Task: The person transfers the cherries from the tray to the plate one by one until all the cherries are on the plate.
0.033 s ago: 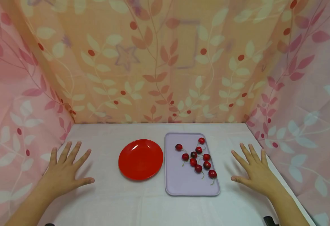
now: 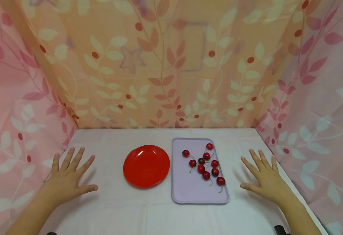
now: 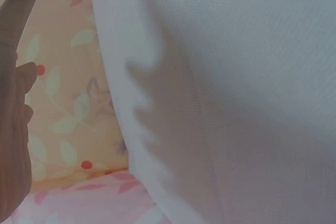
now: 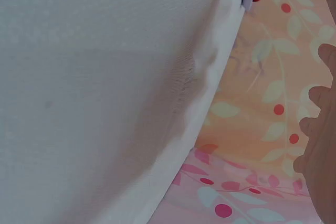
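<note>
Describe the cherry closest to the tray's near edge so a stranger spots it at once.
On the white table, find the pale purple tray just right of the red plate. Look along the tray's right side, toward its near corner. The cherry there sits closest to the tray's near edge; every other one lies farther back.

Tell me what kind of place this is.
Probably a small staged tabletop booth, perhaps for recording: leaf-patterned curtains enclose the back and both sides, a white-covered table spans between them, and a red plate sits beside a lilac tray of cherries.
</note>
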{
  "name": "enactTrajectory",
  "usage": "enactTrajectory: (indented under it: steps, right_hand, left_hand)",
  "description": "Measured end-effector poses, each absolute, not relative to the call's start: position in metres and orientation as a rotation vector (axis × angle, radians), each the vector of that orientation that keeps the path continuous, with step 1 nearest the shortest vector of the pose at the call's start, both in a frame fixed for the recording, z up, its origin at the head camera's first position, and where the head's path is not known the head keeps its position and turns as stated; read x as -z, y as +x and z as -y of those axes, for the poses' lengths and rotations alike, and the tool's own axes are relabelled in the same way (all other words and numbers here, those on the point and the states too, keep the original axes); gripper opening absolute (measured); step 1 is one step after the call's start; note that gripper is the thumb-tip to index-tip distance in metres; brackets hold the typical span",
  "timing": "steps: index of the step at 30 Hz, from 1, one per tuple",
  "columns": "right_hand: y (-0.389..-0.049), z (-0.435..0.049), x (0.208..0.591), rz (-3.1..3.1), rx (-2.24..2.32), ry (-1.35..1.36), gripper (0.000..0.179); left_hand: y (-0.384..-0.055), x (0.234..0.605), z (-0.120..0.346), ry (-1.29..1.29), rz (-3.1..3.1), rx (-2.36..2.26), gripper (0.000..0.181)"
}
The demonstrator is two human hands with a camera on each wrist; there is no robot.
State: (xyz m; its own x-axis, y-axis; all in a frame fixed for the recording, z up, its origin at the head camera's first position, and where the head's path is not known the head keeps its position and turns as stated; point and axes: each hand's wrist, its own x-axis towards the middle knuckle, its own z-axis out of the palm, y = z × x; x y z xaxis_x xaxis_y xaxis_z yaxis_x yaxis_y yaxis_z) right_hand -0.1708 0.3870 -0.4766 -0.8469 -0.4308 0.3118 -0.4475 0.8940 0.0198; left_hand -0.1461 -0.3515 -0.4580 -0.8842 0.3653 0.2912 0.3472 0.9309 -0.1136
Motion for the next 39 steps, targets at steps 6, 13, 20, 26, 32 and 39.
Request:
enactTrajectory:
  steps: [6,13,20,26,32,39]
  right_hand:
    - [-0.171,-0.388,0.48,2.745,-0.093,0.635,0.102]
    - [-0.173,-0.383,0.476,2.716,-0.131,0.607,0.103]
    - [-0.176,-0.377,0.472,2.689,-0.157,0.593,0.105]
    - [-0.174,-0.371,0.472,2.704,-0.194,0.57,0.104]
    - [-0.173,-0.365,0.472,2.707,-0.173,0.557,0.103]
    - [-0.173,-0.359,0.472,2.695,-0.096,0.556,0.101]
  left_hand:
    - [-0.147,0.458,0.349,-0.539,2.773,-0.08,0.108]
    - [-0.15,0.46,0.348,-0.536,2.758,-0.065,0.108]
    - [-0.152,0.46,0.344,-0.534,2.751,-0.048,0.108]
    - [-0.152,0.459,0.339,-0.519,2.746,-0.031,0.109]
    - [-0.154,0.459,0.336,-0.523,2.756,-0.024,0.109]
    - [-0.159,0.462,0.332,-0.526,2.747,-0.036,0.109]
